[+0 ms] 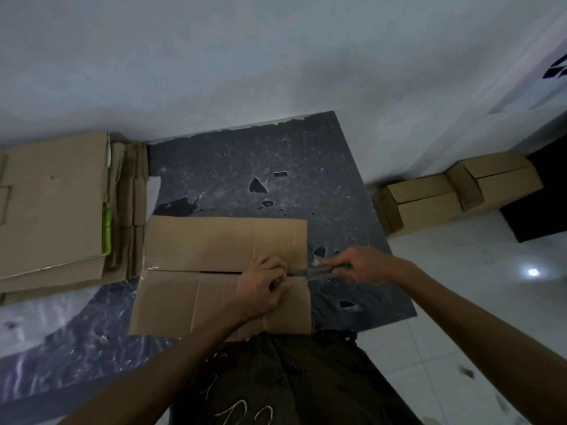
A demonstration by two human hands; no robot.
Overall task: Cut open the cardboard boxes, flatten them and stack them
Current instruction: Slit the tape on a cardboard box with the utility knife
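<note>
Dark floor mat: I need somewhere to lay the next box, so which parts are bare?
The dark speckled floor mat is bare between the white wall and the brown flattened cardboard box under both hands. Its left edge is crowded by the stack of flattened cardboard.

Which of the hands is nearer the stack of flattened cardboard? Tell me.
Left. The left hand presses on the box on the mat, closer to the flattened cardboard stack. The right hand, holding the knife, is beyond the box's right edge.
</note>
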